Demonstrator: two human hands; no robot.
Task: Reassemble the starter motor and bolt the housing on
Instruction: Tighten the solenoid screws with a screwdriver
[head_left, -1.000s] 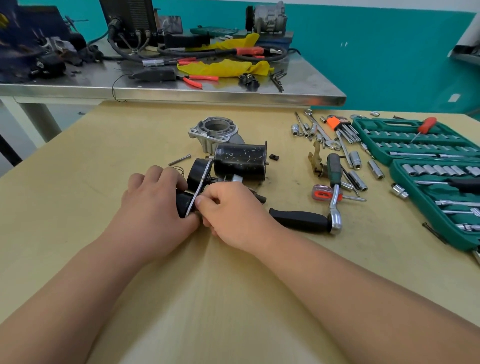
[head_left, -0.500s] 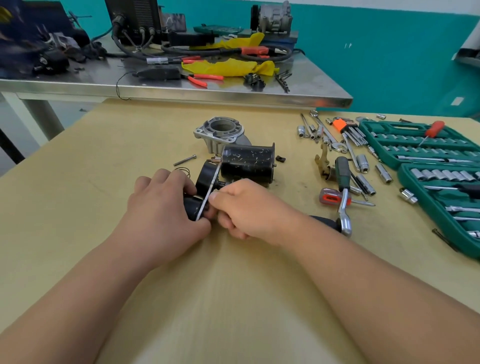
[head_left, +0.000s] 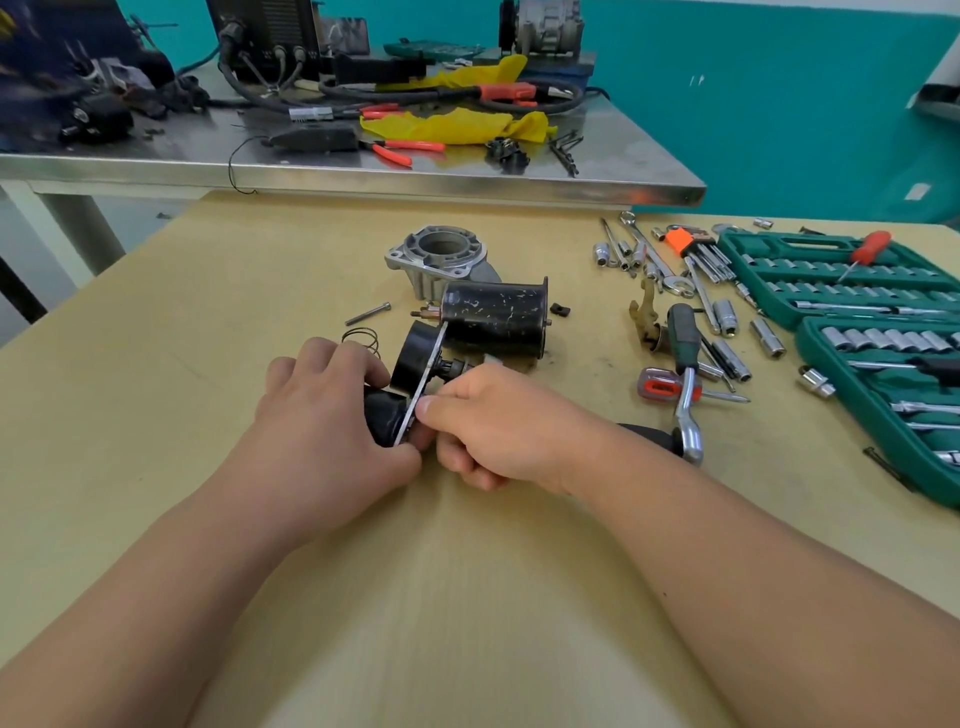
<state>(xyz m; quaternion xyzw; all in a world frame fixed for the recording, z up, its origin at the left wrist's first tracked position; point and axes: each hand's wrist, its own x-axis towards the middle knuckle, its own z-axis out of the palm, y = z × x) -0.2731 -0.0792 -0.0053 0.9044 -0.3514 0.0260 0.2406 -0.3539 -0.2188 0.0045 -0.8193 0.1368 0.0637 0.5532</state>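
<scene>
On the wooden table (head_left: 208, 312) my left hand (head_left: 322, 421) grips a black starter motor part (head_left: 415, 358) with a thin metal end plate (head_left: 423, 384) set across it. My right hand (head_left: 498, 421) pinches the plate's lower edge from the right, its fingers curled round the part's hidden right side. Just behind lies the black cylindrical motor body (head_left: 493, 317) on its side. The grey aluminium housing (head_left: 441, 254) stands beyond that. A loose bolt (head_left: 368, 314) and a coil spring (head_left: 361, 338) lie to the left.
A ratchet wrench (head_left: 688, 415) and screwdrivers (head_left: 680, 332) lie right of my hands. Loose sockets (head_left: 724, 312) and hex keys (head_left: 696, 249) sit further back. Two open green socket cases (head_left: 831, 280) fill the right edge. A steel bench (head_left: 363, 171) with cables and pliers stands behind.
Both hands keep hold of the black part and plate. My right hand has crept a little forward along the plate; the view has shifted slightly.
</scene>
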